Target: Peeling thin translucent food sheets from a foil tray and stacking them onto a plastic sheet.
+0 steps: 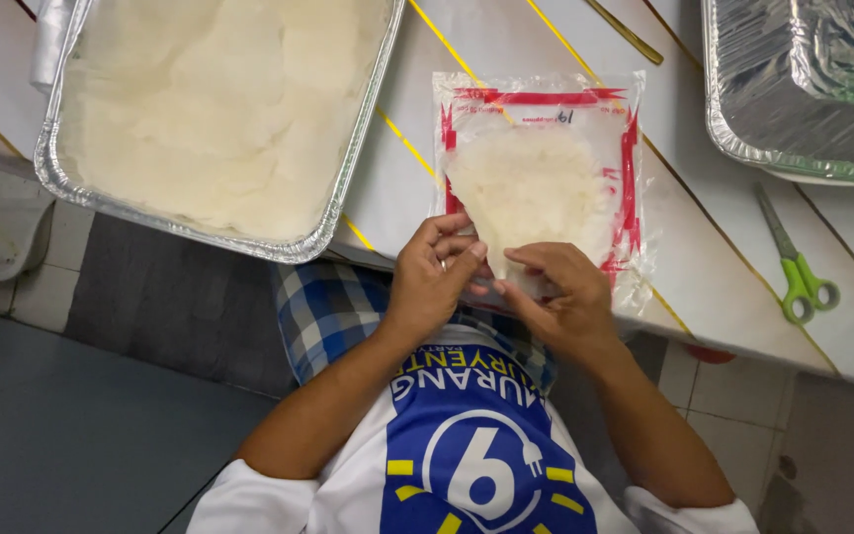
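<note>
We pinch the thin white wrapper (pixel 531 188) at its 6 o'clock edge, left hand (pixel 434 282) and right hand (pixel 562 297) fingers pressed together; tugging unevenly could tear it.

We seem to be in a small food-preparation spot, a plain kitchen or stall rather than a lab or office. What tells us so: a large foil tray (pixel 51 168) filled with pale rice on a white table (pixel 506 49) with yellow lines, a second foil tray (pixel 743 138) lined with crinkled foil, green-handled scissors (pixel 796 265) lying close by, and a tiled floor (pixel 42 287) below the table edge
</note>
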